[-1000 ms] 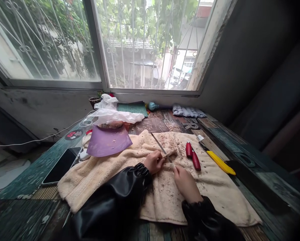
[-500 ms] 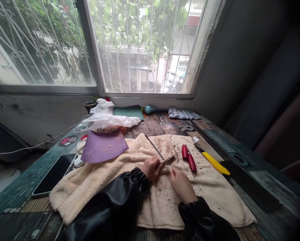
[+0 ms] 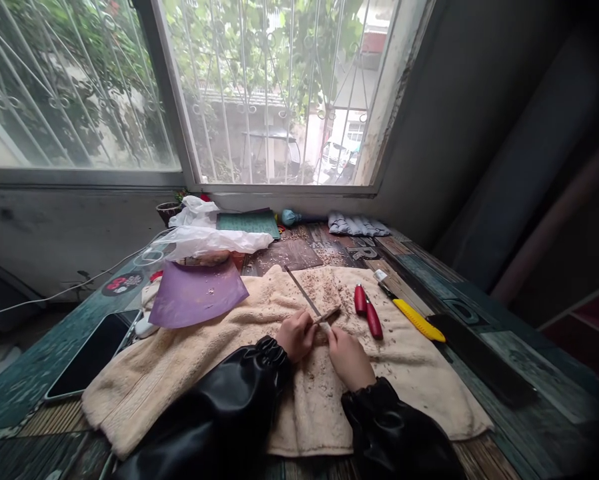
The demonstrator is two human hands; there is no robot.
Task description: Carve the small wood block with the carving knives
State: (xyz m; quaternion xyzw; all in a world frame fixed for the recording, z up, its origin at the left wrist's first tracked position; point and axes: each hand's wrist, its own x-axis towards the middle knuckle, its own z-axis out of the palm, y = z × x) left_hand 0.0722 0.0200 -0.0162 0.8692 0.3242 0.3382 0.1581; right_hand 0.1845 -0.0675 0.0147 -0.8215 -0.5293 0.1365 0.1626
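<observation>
My left hand (image 3: 295,333) is closed around a small piece of wood (image 3: 328,313) that pokes out towards the upper right. My right hand (image 3: 346,353) is closed on the near end of a long thin metal file (image 3: 302,293), whose far end reaches up and left across the wood. Both hands rest on a beige towel (image 3: 229,360) strewn with wood shavings. Black glossy sleeves cover both forearms.
Right of the hands lie a red-handled tool (image 3: 368,310) and a yellow utility knife (image 3: 413,317). A purple sheet (image 3: 194,297), plastic bags (image 3: 209,240) and a green mat (image 3: 249,222) sit behind the towel. A phone (image 3: 92,355) lies at the left; a dark bar (image 3: 479,357) at the right.
The head has turned, so the whole scene has slid left and slightly up in view. The hands keep their hold on wood and file, with the file drawn a little nearer.
</observation>
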